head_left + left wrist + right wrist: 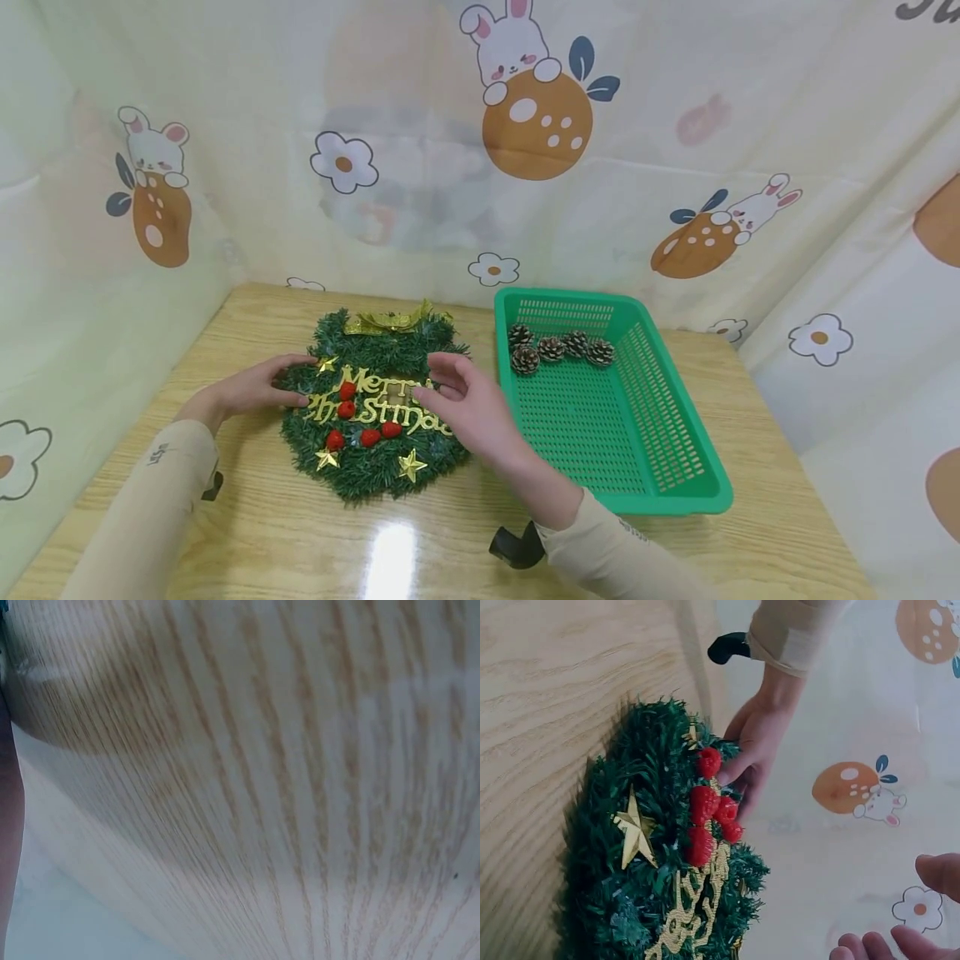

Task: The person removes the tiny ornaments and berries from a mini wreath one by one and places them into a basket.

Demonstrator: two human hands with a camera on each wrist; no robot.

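A green Christmas wreath [375, 350] lies on the table with a gold "Merry Christmas" sign [375, 408] across its middle. Several red berries [703, 802] sit on its left and lower part, among gold stars [411, 465]; a gold bow [386, 322] tops it. My left hand [258, 385] grips the wreath's left edge, thumb and fingers spread along it. Above the wreath's right side hovers my right hand [476, 408], its fingers loosely bent and nothing visible between them. The left wrist view shows mostly wood grain.
To the right of the wreath stands a green plastic basket [675, 408], with several pine cones [551, 348] at its far left end. A patterned curtain [420, 208] hangs behind the wooden table [300, 533]. Each wrist wears a black fitting [516, 547].
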